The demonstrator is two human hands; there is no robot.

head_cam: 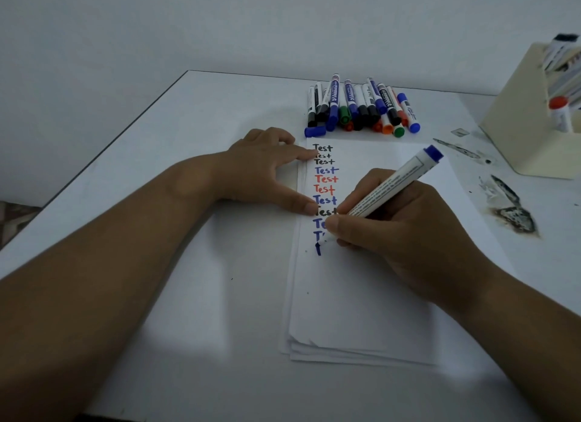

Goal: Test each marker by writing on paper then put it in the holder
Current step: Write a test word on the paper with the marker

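Writing a fresh blue stroke under the column of "Test" words, the right hand (405, 226) pinches a blue marker (393, 185) low on its barrel, thumb and fingers closed around it near the tip, the tail end tilted up and away from the paper (361, 295). The left hand (267, 167) lies flat with fingers spread, pressing the paper's left edge near the top of the column. Beyond the paper's far edge lies a row of untested markers (361, 107), with a loose blue cap (315, 131) at its left end. Off to the right of the paper stands the cream holder (515, 119), already carrying several markers. I judge the marker light, stiff and smooth; a grip near the tip suits writing, a mid-barrel grip suits dropping it into the holder.
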